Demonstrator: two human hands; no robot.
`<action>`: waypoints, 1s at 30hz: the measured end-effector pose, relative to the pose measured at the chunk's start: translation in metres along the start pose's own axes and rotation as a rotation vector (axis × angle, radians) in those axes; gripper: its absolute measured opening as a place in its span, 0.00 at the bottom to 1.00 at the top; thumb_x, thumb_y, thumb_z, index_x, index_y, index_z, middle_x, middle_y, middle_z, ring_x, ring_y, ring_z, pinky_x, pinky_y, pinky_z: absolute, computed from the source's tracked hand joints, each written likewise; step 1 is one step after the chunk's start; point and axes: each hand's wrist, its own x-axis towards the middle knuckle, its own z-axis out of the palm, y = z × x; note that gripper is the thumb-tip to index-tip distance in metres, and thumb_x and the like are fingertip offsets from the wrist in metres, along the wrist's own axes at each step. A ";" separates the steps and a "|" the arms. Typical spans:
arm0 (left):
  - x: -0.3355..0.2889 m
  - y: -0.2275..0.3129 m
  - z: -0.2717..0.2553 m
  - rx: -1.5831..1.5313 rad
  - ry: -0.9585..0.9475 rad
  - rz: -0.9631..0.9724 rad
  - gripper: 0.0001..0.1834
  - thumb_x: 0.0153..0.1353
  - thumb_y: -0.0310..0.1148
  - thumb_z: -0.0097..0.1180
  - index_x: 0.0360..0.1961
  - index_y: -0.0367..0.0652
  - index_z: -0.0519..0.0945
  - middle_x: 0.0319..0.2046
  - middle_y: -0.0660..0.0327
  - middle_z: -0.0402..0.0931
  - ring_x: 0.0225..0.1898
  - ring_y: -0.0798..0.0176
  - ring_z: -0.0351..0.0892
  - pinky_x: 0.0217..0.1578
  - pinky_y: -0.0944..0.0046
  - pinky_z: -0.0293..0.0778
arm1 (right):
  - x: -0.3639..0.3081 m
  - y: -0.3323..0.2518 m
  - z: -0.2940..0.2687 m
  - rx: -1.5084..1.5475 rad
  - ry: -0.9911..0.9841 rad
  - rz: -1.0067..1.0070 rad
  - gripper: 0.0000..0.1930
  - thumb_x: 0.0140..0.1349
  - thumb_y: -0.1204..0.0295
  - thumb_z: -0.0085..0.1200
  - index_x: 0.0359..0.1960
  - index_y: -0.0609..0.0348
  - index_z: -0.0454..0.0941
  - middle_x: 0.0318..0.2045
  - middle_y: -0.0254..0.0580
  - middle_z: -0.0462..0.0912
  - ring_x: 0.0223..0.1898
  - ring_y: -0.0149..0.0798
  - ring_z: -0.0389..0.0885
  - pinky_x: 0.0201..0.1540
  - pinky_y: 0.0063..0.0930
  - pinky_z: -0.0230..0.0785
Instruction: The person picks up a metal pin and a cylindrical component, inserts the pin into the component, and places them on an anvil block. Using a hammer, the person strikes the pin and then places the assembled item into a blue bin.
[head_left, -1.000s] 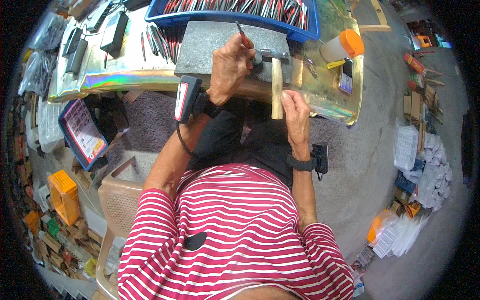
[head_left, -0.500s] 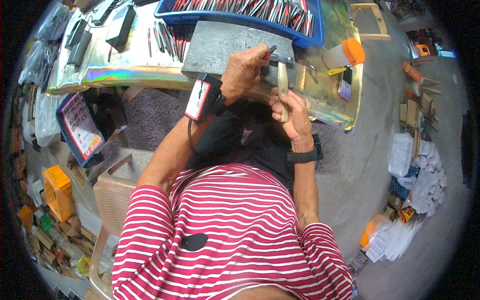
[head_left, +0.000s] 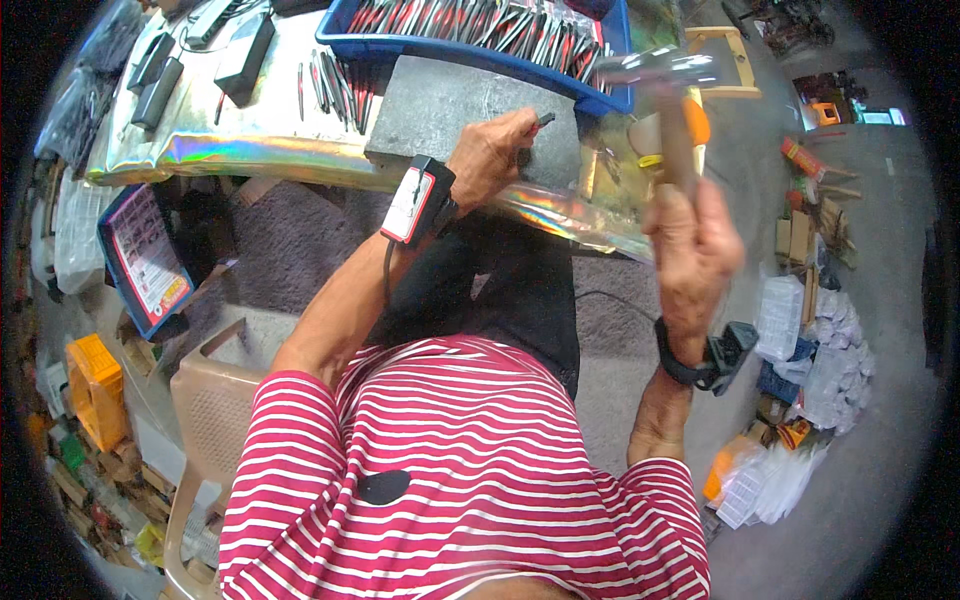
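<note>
On the grey slab (head_left: 430,105) at the table's front edge, my left hand (head_left: 488,158) is closed around a small slender piece (head_left: 545,120); only its dark end shows past the fingers. My right hand (head_left: 692,255) grips a hammer (head_left: 678,150) by its wooden handle. The hammer is up and to the right of the slab, its metal head smeared by motion. Behind the slab stands a blue tray (head_left: 400,43) full of slender red, black and silver pieces. More such pieces (head_left: 340,90) lie loose left of the slab.
A jar with an orange lid (head_left: 697,122) stands partly behind the hammer. Black boxes (head_left: 243,60) and cables occupy the table's left. A plastic chair (head_left: 215,405), an orange crate (head_left: 97,390) and a leaning printed panel (head_left: 145,260) are at left; bagged goods (head_left: 835,345) lie at right.
My right hand has swung the hammer from over the slab up and out to the right. My left hand keeps its hold at the slab, with little movement.
</note>
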 end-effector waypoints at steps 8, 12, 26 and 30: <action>0.000 0.001 0.005 0.038 -0.002 0.000 0.09 0.42 0.19 0.45 0.27 0.40 0.64 0.22 0.53 0.67 0.26 0.48 0.70 0.25 0.59 0.67 | 0.001 0.019 0.008 -0.274 0.120 -0.362 0.06 0.56 0.74 0.44 0.33 0.62 0.68 0.17 0.37 0.73 0.14 0.32 0.68 0.14 0.22 0.55; 0.000 0.001 0.002 0.009 -0.040 -0.065 0.09 0.44 0.20 0.45 0.28 0.40 0.64 0.23 0.53 0.67 0.27 0.47 0.70 0.25 0.58 0.67 | 0.003 0.033 0.019 -0.520 -0.063 -0.273 0.06 0.55 0.74 0.45 0.33 0.61 0.69 0.14 0.41 0.71 0.15 0.32 0.69 0.15 0.28 0.57; 0.002 -0.005 0.001 0.035 -0.032 -0.021 0.09 0.43 0.19 0.45 0.28 0.40 0.64 0.22 0.54 0.67 0.26 0.48 0.70 0.25 0.59 0.67 | -0.009 0.027 0.015 -0.507 -0.009 -0.343 0.07 0.55 0.73 0.45 0.33 0.63 0.69 0.14 0.44 0.68 0.13 0.38 0.65 0.17 0.27 0.58; -0.004 -0.002 0.003 0.030 0.006 -0.022 0.08 0.43 0.19 0.45 0.28 0.40 0.64 0.21 0.53 0.66 0.24 0.49 0.70 0.24 0.59 0.67 | 0.000 0.041 0.023 -0.378 0.068 -0.205 0.07 0.56 0.70 0.45 0.30 0.62 0.69 0.14 0.41 0.70 0.15 0.34 0.68 0.19 0.27 0.59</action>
